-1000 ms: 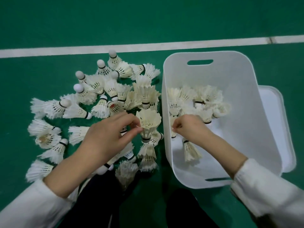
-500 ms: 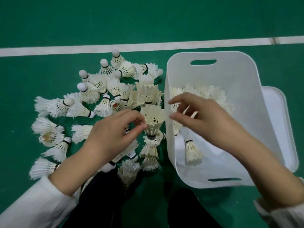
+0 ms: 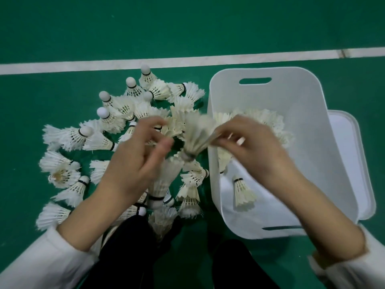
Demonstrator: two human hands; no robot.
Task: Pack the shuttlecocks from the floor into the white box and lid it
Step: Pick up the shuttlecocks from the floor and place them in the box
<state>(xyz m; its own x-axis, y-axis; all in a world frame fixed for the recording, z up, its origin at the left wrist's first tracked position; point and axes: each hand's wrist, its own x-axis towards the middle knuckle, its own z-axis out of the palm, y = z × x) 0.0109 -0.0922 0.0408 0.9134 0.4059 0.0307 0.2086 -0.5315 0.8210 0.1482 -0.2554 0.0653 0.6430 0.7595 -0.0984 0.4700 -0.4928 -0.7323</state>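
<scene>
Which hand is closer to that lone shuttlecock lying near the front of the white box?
The right hand. It hangs over the box, just above the lone shuttlecock. The left hand is outside the box, over the floor pile.

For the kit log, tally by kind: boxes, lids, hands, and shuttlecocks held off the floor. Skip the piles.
white box: 1
lid: 1
hands: 2, left hand and right hand
held shuttlecock: 1, pinched by the right hand
Total: 5
</scene>
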